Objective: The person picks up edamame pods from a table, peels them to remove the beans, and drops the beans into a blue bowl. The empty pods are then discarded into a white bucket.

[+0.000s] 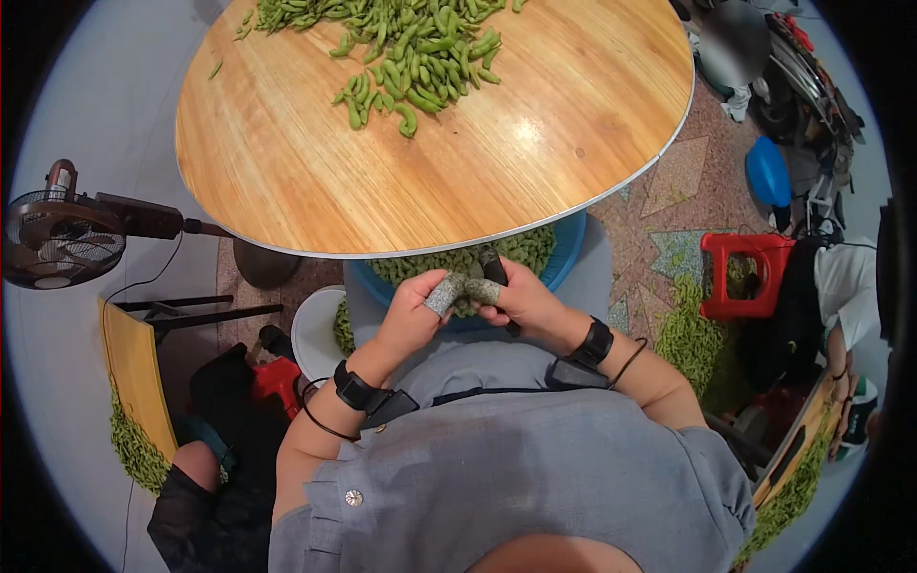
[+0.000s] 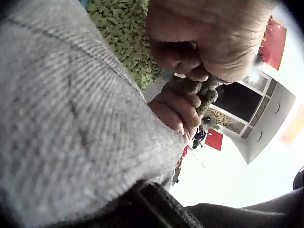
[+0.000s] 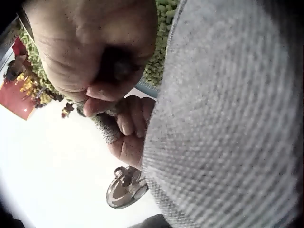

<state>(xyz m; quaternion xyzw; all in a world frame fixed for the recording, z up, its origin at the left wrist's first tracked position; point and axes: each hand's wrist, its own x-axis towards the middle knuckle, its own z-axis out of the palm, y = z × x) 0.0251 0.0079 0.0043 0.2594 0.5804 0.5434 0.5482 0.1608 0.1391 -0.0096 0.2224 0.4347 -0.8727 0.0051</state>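
Observation:
In the head view my left hand (image 1: 411, 313) and right hand (image 1: 533, 301) meet at the thumbs over a blue basin (image 1: 577, 239) of green pods (image 1: 420, 265). Each thumb wears a grey-green speckled sleeve (image 1: 441, 292). My right hand's fingers curl round a dark stick-like tool (image 1: 490, 260), which pokes out above and below the fist; its dark end (image 3: 122, 70) shows inside the fist. My left hand's fingers (image 3: 135, 114) are curled, with the thumb against the right thumb. I cannot tell whether a pod is between them.
Above the basin stands a round wooden table (image 1: 287, 172) with a heap of soybean pods (image 1: 420, 67). A white bucket (image 1: 313, 329) is at left, near a fan (image 1: 72, 239). At right are a red stool (image 1: 748, 277) and pods (image 1: 688, 334) on the floor. Other people sit at both sides.

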